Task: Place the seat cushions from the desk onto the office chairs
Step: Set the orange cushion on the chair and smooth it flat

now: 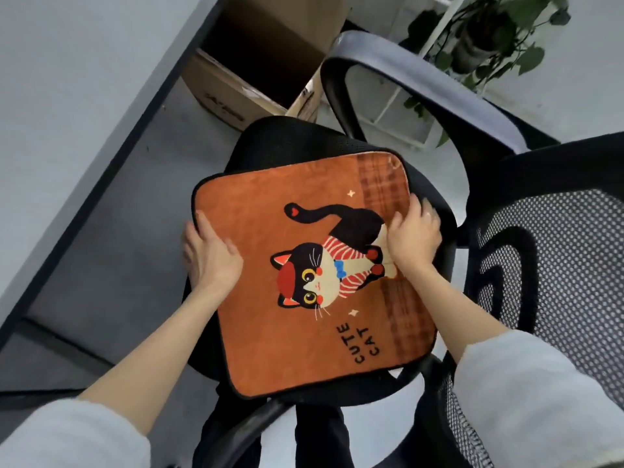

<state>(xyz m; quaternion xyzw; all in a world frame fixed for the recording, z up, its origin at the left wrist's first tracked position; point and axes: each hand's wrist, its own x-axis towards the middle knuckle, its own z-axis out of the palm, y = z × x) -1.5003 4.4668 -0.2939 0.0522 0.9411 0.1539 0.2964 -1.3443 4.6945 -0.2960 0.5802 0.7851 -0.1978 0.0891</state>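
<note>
An orange seat cushion (270, 332) printed with a black cat and the words CUTE CAT lies on the black seat of an office chair (270, 136). My left hand (209, 255) holds the cushion's left edge, thumb on top and fingers tucked under the rim. On the cushion's right side my right hand (413, 234) rests over the cat print, fingers curled at the edge near the chair's backrest.
The chair's mesh backrest (557, 265) stands at the right and an armrest (422, 82) arcs above the seat. The grey desk (67, 96) runs along the left. An open cardboard box (263, 62) sits on the floor beyond the chair. A potted plant (486, 35) is at the top right.
</note>
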